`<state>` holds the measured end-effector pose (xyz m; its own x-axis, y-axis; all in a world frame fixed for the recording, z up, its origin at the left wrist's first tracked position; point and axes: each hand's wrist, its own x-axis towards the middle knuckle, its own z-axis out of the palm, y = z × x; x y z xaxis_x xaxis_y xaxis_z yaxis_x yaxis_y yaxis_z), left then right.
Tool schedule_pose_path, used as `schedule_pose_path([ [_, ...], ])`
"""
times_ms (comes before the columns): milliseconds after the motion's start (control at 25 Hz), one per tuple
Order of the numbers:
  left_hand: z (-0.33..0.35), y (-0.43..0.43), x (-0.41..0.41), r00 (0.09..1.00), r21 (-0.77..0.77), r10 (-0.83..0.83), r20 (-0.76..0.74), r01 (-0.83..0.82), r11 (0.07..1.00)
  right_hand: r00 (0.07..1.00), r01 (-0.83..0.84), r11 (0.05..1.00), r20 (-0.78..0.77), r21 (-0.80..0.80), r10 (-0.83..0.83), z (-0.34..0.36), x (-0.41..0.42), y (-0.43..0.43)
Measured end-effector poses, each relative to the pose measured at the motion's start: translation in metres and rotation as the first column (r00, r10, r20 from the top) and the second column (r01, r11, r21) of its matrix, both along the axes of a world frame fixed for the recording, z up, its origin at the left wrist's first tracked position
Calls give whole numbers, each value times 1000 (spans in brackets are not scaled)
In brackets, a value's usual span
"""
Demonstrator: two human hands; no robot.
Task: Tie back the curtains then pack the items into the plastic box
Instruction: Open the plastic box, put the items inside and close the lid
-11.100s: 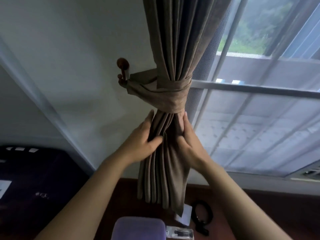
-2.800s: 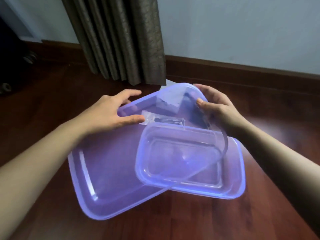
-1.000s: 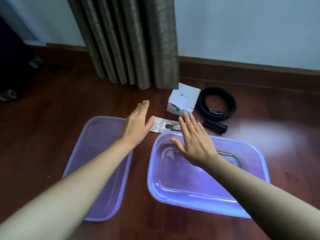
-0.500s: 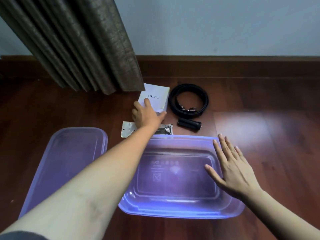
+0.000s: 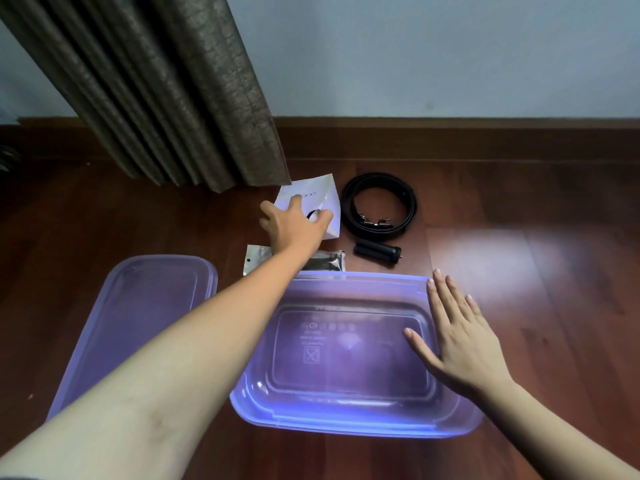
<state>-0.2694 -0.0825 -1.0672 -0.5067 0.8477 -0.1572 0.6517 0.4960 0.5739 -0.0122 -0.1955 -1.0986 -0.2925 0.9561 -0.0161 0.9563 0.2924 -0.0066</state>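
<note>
An open purple plastic box (image 5: pixel 346 424) sits on the wooden floor in front of me, with its lid (image 5: pixel 138 317) lying flat to the left. My left hand (image 5: pixel 294 225) reaches past the box and grips a small white carton (image 5: pixel 322 199), which is tilted up off the floor. My right hand (image 5: pixel 460 337) hovers flat with straight fingers over the box's right rim. A coiled black belt (image 5: pixel 379 206), a short black cylinder (image 5: pixel 377 252) and a silver foil packet (image 5: pixel 258 258) lie just beyond the box. The brown curtain (image 5: pixel 166 88) hangs at the back left.
A dark skirting board (image 5: pixel 450 136) and a pale wall close off the back. Bare wooden floor (image 5: pixel 554 271) stretches to the right of the box.
My left hand has closed round the white carton and tipped it up from the floor. My right hand has stayed over the box's right rim.
</note>
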Motion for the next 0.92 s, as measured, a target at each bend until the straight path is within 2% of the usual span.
schedule_pose_path([
  [200,31,-10,-5,983,-45,99,153,-93,995,1000,2,1000,3,-17,-2,-1,0,0],
  [400,68,-74,0,971,133,-27,239,-5,991,1000,-2,1000,-3,-3,2,-1,1,0],
  [520,58,-147,10,951,316,-283,128,231,920,1000,-26,1000,1,2,26,-5,2,0],
  [600,36,-178,4,897,334,-438,-62,433,838,1000,-26,1000,10,-7,26,-6,3,1],
  [680,13,-191,-9,792,272,-554,-254,609,745,1000,-19,1000,21,-11,19,-7,3,1],
  [720,5,-194,-13,760,217,-584,-286,645,733,1000,-19,1000,19,-16,20,-7,3,1],
  [760,0,-197,-14,760,152,-590,-271,639,754,1000,-19,999,16,-26,20,-7,3,1],
  [840,2,-202,-9,823,-34,-540,-178,543,839,1000,-15,999,10,-34,15,-7,4,1],
  [920,3,-205,-4,857,-273,-514,-44,484,831,1000,-15,999,2,-29,15,-7,3,2],
])
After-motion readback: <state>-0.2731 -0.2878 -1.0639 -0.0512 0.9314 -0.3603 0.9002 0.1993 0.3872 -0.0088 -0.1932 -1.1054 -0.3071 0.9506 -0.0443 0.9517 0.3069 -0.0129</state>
